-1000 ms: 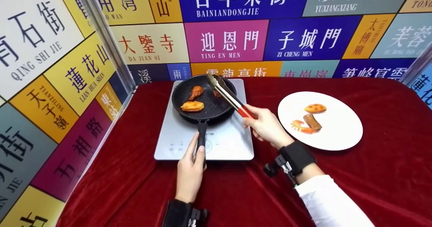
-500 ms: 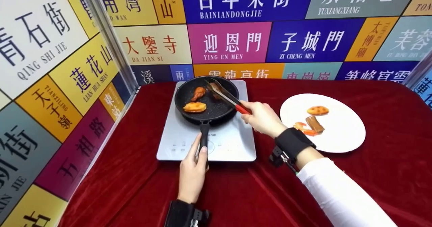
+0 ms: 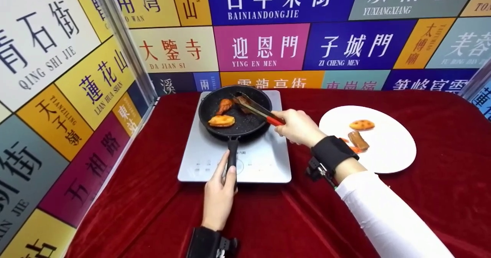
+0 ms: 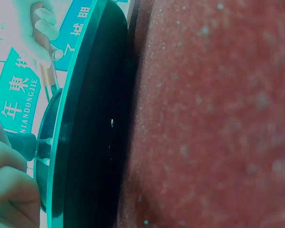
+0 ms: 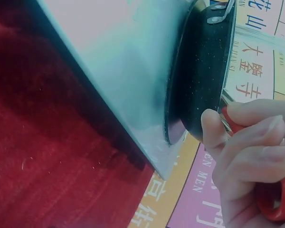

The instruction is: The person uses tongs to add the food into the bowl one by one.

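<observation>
A black frying pan (image 3: 245, 126) sits on a silver induction cooker (image 3: 268, 166). My left hand (image 3: 219, 194) grips its handle (image 3: 232, 154) from the near side; in the left wrist view, curled fingers (image 4: 12, 183) show beside the handle. With my right hand (image 3: 300, 127) I hold red-handled tongs (image 3: 257, 109), slanting down into the pan. Their tips overlap a brown piece of food (image 3: 242, 100) near the pan's far side and partly hide it. Left of it lie a reddish-brown drumstick (image 3: 225, 105) and a yellow oval food piece (image 3: 221, 121).
A white oval plate (image 3: 391, 154) stands to the right, bearing a spotted yellow piece (image 3: 362, 124), a brown piece (image 3: 358, 139) and an orange-and-white prawn-like piece partly behind my wrist. Dark red cloth (image 3: 145, 196) covers the table; sign-printed walls (image 3: 261, 47) stand behind and left.
My right hand has lowered the tongs from above the pan's far rim onto the brown piece, and their arms have drawn closer together. The left hand keeps its grip on the handle.
</observation>
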Available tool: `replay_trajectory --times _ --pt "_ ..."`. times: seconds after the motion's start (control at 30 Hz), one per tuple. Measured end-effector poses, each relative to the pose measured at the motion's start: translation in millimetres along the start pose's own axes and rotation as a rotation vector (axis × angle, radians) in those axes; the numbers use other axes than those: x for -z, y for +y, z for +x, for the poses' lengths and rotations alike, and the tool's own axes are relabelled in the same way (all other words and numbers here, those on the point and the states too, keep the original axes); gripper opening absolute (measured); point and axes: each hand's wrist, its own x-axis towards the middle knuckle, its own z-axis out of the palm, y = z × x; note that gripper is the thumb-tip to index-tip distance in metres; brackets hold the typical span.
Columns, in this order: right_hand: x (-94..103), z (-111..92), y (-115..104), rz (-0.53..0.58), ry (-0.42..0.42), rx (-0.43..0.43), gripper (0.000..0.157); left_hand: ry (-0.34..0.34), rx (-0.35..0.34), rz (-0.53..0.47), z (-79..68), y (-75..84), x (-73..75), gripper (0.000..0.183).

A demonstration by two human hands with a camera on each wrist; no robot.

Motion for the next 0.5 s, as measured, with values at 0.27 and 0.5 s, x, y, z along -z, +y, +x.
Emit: replay_trajectory --times 0.27,0.5 --pt "1.8 0 0 -0.041 0.002 0.013 0.054 0.000 -0.011 0.004 0.1 0.3 -0.8 0.042" --pt "-5.1 0 9 -0.037 0.053 0.030 0.056 -0.002 -0.004 0.011 -0.7 0.5 0.6 0.042"
